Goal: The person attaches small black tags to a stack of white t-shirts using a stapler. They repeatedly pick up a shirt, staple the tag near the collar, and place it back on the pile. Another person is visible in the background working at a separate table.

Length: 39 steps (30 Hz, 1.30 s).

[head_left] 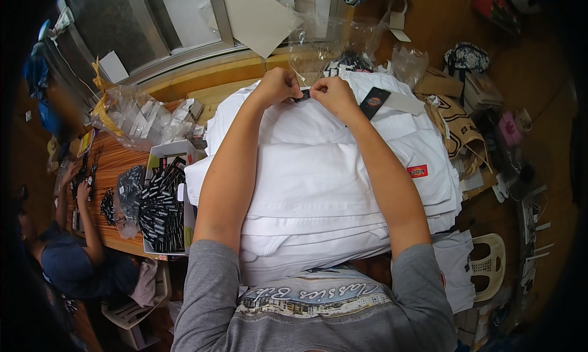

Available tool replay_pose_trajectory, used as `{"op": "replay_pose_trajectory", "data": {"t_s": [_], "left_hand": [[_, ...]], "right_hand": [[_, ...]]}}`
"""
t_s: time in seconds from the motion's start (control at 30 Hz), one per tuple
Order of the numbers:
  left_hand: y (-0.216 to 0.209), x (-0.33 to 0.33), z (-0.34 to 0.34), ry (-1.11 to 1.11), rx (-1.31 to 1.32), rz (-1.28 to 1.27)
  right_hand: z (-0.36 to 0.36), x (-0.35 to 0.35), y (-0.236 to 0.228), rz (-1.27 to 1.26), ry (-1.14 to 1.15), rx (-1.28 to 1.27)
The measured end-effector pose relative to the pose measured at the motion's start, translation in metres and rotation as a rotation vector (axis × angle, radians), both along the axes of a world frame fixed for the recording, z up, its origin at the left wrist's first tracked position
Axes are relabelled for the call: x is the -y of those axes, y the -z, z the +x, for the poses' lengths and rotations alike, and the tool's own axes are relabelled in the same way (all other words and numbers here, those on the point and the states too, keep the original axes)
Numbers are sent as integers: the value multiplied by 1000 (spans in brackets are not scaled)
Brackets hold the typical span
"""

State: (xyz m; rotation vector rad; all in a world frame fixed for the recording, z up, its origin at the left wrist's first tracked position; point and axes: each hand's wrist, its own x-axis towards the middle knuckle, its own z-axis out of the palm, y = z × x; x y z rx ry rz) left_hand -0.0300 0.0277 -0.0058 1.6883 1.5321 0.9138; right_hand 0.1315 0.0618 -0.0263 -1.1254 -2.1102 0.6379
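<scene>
- The left hand [280, 87] pinches a small dark label [302, 96] at the collar of the top white shirt [306, 128], upper middle of the frame; the right hand [335, 96] appears to grip its other end, though the fingers partly hide it.
- Fine work like this probably calls for a light, even pinch, with the collar lying flat so the cloth does not pucker.
- The black hang tag [373, 102], just right of the right hand, would best lie clear of the fingers.
- The shirt tops a thick white pile on the surface [122, 162], whose striped wood shows at left.
- A box [188, 226] of black tags [162, 208] stands beside the pile.
- A co-worker [67, 257] sits lower left; a pale chair [497, 260] stands lower right.
</scene>
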Motion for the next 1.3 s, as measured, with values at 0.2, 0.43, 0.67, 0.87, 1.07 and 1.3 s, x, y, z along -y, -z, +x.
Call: {"op": "replay_pose_trajectory", "data": {"t_s": [0.2,0.43,0.67,0.87,1.07,1.3], "left_hand": [[9,-7,-7,11,156,-27],[5,-4,-8,92,175,-71],[6,-5,-7,107,190,-77],[4,-3,-8,90,153,-67],[2,1,-18,8,-72,-37],[9,-7,-29,-182,45,108]], "right_hand": [[-1,2,3,-208,-99,-150],[6,13,-9,-823,-240,-339],[-1,12,3,-823,-293,-295],[-3,12,7,-928,-310,-300],[-1,9,3,-1018,-306,-401],[18,-4,-7,-762,-347,-421]]}}
